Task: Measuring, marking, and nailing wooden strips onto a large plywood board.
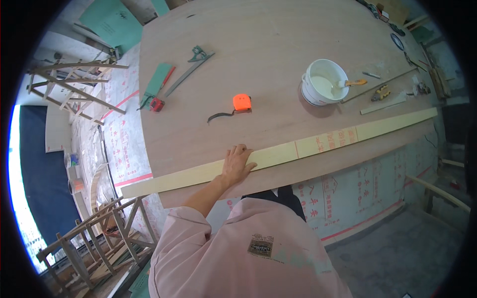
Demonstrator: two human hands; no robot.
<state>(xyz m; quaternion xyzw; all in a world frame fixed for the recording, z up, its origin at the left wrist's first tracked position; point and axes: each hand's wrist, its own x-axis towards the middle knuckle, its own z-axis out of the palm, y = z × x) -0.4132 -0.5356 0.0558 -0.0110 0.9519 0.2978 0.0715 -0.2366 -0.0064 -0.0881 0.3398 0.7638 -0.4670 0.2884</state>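
Observation:
A long pale yellow strip (278, 157) with red printing lies along the near edge of the plywood worktop (263, 49). My left hand (237, 165) is closed on it, fingers over its far edge and thumb toward the right. Just beyond lie an orange tape measure (242, 102) and, at the left, a red tape measure (156, 104), a green panel piece (156, 82) and a metal combination square (189, 73). A white bucket (312, 92) holds pale liquid and a wooden-handled brush (356, 83). My right hand is out of view.
Tools (381, 93) and narrow strips (382, 108) lie on the worktop's right side. Wooden trestles stand at the upper left (74, 89) and lower left (94, 233). A wooden rail (442, 192) juts in at the right, above grey floor (387, 253).

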